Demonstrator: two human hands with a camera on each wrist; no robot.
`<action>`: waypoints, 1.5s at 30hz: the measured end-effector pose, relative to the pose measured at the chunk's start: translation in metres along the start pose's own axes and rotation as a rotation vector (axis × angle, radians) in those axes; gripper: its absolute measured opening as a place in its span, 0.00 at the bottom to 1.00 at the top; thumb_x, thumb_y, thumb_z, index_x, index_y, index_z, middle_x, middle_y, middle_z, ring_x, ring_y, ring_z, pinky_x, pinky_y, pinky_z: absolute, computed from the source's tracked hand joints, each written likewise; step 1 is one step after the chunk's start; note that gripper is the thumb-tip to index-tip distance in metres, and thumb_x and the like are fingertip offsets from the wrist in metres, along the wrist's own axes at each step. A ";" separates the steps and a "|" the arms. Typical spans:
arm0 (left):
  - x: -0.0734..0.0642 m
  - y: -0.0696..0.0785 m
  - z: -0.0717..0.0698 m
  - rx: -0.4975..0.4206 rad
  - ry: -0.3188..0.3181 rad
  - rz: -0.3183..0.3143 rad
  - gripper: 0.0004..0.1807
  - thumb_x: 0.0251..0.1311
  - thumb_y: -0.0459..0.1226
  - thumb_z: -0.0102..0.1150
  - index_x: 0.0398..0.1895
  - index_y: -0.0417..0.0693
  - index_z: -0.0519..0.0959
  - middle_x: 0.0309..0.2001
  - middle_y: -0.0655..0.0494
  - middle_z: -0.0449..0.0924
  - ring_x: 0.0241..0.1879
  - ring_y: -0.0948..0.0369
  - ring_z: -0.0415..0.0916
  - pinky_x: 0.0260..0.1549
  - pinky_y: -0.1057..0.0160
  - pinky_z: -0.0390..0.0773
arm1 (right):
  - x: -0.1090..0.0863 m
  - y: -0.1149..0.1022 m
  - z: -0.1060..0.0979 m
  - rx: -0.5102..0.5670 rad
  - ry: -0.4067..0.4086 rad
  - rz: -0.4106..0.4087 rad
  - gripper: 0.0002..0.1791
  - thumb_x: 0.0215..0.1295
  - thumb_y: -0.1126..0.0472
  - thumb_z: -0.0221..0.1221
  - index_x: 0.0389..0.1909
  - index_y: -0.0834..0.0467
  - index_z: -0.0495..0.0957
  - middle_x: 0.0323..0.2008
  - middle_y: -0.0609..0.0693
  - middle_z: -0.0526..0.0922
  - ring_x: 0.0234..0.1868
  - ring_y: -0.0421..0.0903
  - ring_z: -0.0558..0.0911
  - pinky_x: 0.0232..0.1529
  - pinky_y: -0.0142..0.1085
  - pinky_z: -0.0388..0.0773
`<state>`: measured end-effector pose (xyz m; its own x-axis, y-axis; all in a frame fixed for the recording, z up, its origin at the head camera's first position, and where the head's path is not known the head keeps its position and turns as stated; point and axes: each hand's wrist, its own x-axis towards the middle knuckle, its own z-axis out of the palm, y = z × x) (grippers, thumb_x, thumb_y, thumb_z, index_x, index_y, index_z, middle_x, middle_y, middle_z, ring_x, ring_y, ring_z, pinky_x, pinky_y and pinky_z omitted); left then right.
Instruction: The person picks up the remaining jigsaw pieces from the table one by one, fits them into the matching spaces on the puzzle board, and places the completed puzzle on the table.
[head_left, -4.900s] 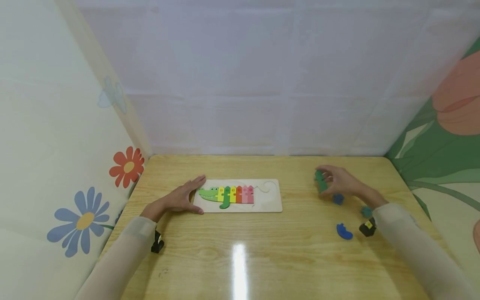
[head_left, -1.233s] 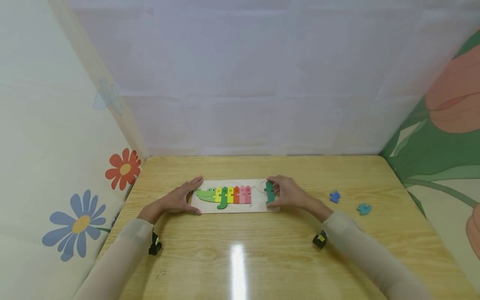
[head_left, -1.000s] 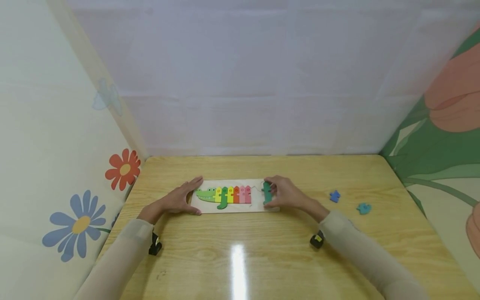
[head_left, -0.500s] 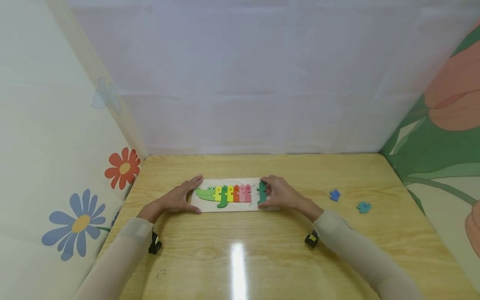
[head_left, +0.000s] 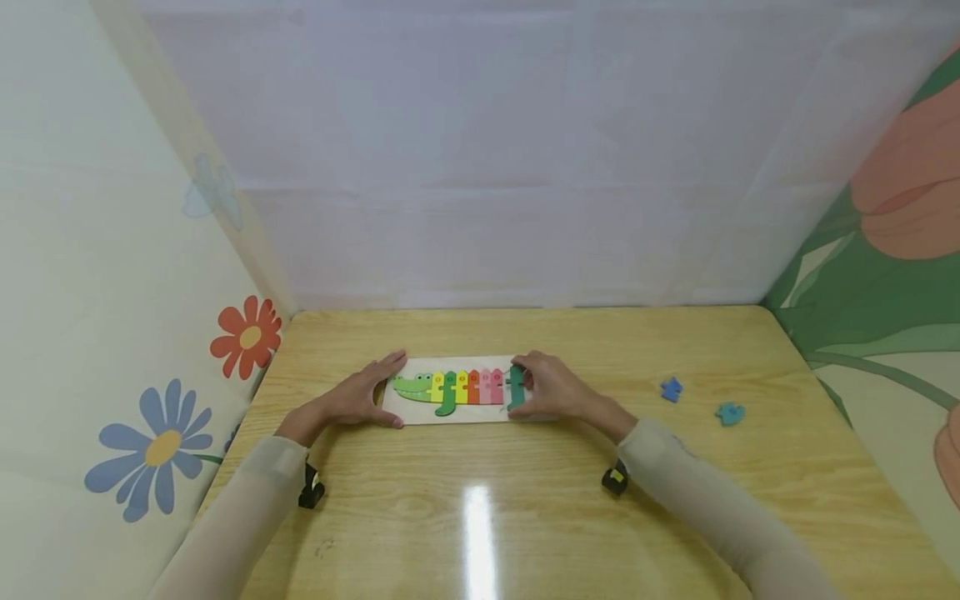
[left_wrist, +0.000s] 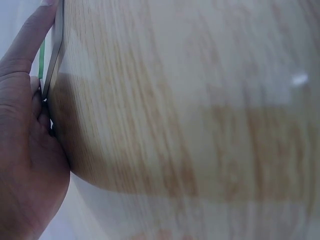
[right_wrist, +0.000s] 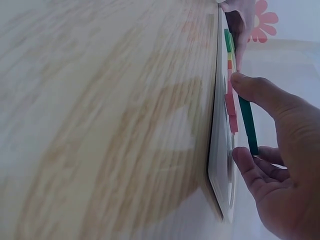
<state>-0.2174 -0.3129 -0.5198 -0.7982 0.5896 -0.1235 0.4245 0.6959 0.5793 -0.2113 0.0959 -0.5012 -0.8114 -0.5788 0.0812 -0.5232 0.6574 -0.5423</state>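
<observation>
A pale wooden puzzle board [head_left: 480, 416] lies on the table, with a light green crocodile head [head_left: 411, 389] at its left end. Yellow, green, orange and pink body pieces [head_left: 491, 387] follow it in a row. My left hand [head_left: 358, 397] spans the board's left end, fingers at the far edge and straight thumb along the near edge. Over the board's right part, my right hand [head_left: 558, 388] pinches a dark green puzzle piece [right_wrist: 248, 125] by its two ends. In the right wrist view that piece is tilted above the board, beside the pink ones.
Two loose puzzle pieces lie right of the board: a blue one [head_left: 671, 389] and a teal one [head_left: 730, 413]. The wood-grain table [head_left: 420, 508] meets a pale cloth backdrop [head_left: 480, 208] at the back. Flower-printed walls stand on both sides.
My right hand has brought the dark green piece from the table's right side to the board, then slid left toward the pink pieces. My left hand stays put. The curved blue piece is out of sight.
</observation>
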 end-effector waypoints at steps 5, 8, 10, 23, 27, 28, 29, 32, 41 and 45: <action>0.000 0.002 0.000 0.000 0.005 0.003 0.67 0.54 0.55 0.81 0.85 0.37 0.49 0.86 0.41 0.42 0.85 0.41 0.39 0.81 0.35 0.41 | 0.002 -0.002 0.002 -0.023 0.002 -0.008 0.53 0.45 0.44 0.84 0.68 0.68 0.75 0.43 0.49 0.81 0.41 0.42 0.78 0.43 0.32 0.81; 0.000 0.003 -0.001 -0.004 0.005 0.006 0.67 0.53 0.55 0.81 0.85 0.37 0.49 0.86 0.41 0.42 0.85 0.41 0.39 0.81 0.35 0.41 | 0.002 -0.002 0.004 -0.036 0.004 -0.011 0.53 0.45 0.43 0.84 0.68 0.68 0.75 0.45 0.50 0.81 0.42 0.43 0.78 0.45 0.33 0.81; 0.000 0.004 -0.001 -0.007 0.003 0.005 0.67 0.53 0.55 0.81 0.85 0.37 0.48 0.86 0.41 0.42 0.85 0.41 0.39 0.81 0.35 0.41 | 0.002 -0.001 0.005 -0.044 0.006 -0.013 0.53 0.45 0.43 0.84 0.68 0.67 0.75 0.45 0.50 0.80 0.43 0.43 0.78 0.45 0.34 0.81; 0.002 0.004 -0.002 0.002 0.003 0.001 0.67 0.54 0.55 0.81 0.85 0.37 0.49 0.87 0.42 0.41 0.85 0.42 0.39 0.81 0.35 0.41 | 0.006 -0.002 0.007 -0.068 -0.004 -0.019 0.52 0.46 0.43 0.84 0.67 0.67 0.75 0.48 0.51 0.79 0.44 0.43 0.77 0.48 0.35 0.82; 0.001 0.005 -0.002 -0.002 0.005 -0.001 0.67 0.53 0.54 0.81 0.85 0.37 0.49 0.86 0.42 0.42 0.85 0.42 0.39 0.81 0.35 0.41 | 0.006 -0.004 0.005 -0.061 -0.026 0.003 0.52 0.47 0.43 0.83 0.68 0.66 0.75 0.52 0.53 0.79 0.48 0.45 0.77 0.53 0.39 0.82; 0.001 0.005 -0.003 -0.001 0.006 -0.001 0.67 0.53 0.55 0.81 0.85 0.36 0.49 0.86 0.41 0.42 0.85 0.41 0.39 0.81 0.35 0.41 | 0.006 -0.005 0.005 -0.059 -0.031 0.008 0.52 0.47 0.43 0.83 0.68 0.66 0.75 0.53 0.54 0.79 0.48 0.45 0.78 0.54 0.40 0.82; 0.001 0.006 -0.003 0.003 0.006 0.000 0.67 0.53 0.55 0.81 0.85 0.36 0.49 0.86 0.41 0.42 0.85 0.41 0.39 0.81 0.35 0.41 | 0.006 -0.005 0.005 -0.057 -0.035 0.011 0.52 0.48 0.43 0.83 0.68 0.66 0.75 0.54 0.54 0.78 0.49 0.46 0.78 0.55 0.41 0.82; 0.001 0.006 -0.003 0.006 0.008 0.000 0.67 0.53 0.54 0.81 0.85 0.36 0.49 0.86 0.41 0.42 0.85 0.41 0.39 0.81 0.36 0.41 | 0.007 -0.004 0.005 -0.056 -0.048 0.016 0.52 0.48 0.42 0.83 0.69 0.66 0.75 0.55 0.54 0.78 0.50 0.46 0.77 0.56 0.41 0.82; 0.001 0.005 -0.003 0.007 0.014 0.014 0.67 0.52 0.54 0.82 0.85 0.36 0.49 0.86 0.41 0.42 0.85 0.41 0.39 0.81 0.36 0.42 | 0.009 0.000 0.005 -0.060 -0.050 -0.044 0.53 0.47 0.42 0.83 0.68 0.68 0.75 0.56 0.56 0.77 0.52 0.47 0.76 0.58 0.42 0.81; 0.000 0.005 -0.002 0.001 0.013 0.009 0.67 0.53 0.54 0.82 0.85 0.37 0.49 0.86 0.41 0.42 0.85 0.41 0.39 0.81 0.36 0.42 | 0.009 0.000 0.006 -0.051 -0.064 -0.044 0.53 0.47 0.40 0.83 0.68 0.68 0.75 0.56 0.56 0.77 0.52 0.47 0.76 0.58 0.42 0.81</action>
<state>-0.2157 -0.3106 -0.5152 -0.7997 0.5906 -0.1080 0.4319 0.6908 0.5798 -0.2174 0.0876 -0.5051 -0.7700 -0.6361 0.0500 -0.5721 0.6535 -0.4957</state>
